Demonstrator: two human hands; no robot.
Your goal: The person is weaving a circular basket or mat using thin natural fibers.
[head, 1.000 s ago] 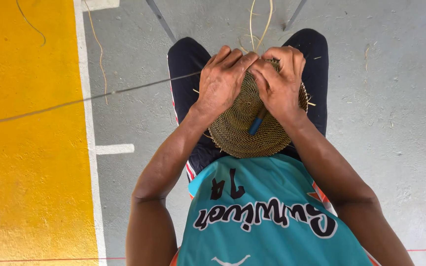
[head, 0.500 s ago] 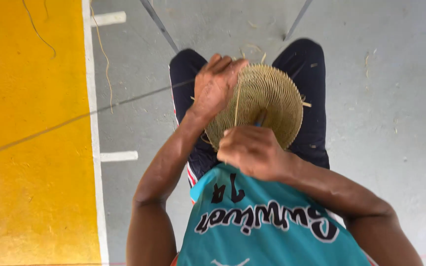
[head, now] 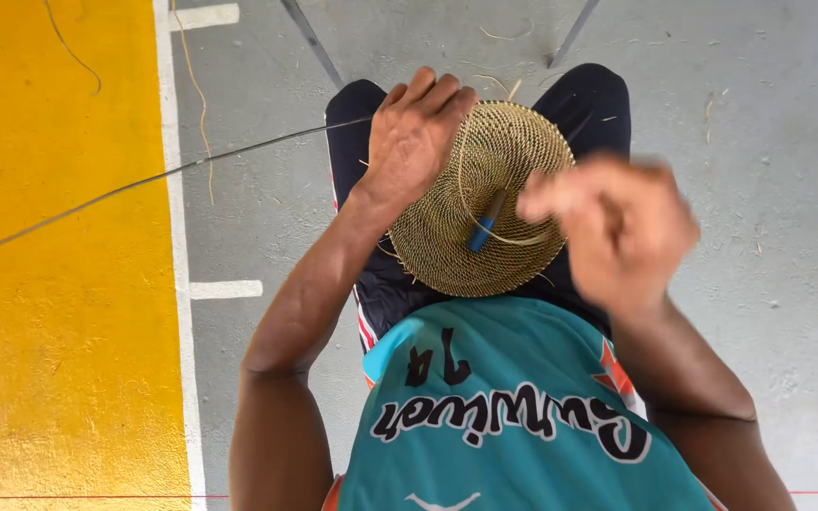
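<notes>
A round woven straw disc (head: pixel 523 151) lies on my lap, across dark trousers. My left hand (head: pixel 416 132) grips its upper left rim, fingers curled over the edge. A small blue tool (head: pixel 485 222) is stuck in or lying on the weave near the middle. A pale strand (head: pixel 513 240) loops across the disc toward my right hand (head: pixel 617 232). That hand is lifted above the disc's right side and blurred by motion, its fingers pinched together as if on the strand. My teal jersey (head: pixel 523 407) fills the bottom of the view.
Grey concrete floor (head: pixel 769 142) with straw scraps lies ahead and to the right. A yellow painted area (head: pixel 49 331) with a white border line is on the left. A long thin dark strand (head: pixel 144 182) runs from the left to my knee. Two metal legs (head: pixel 312 40) stand ahead.
My right hand left the disc, drew back toward my chest, then swung out to the right. My left hand kept hold of the rim. The blue tool now shows.
</notes>
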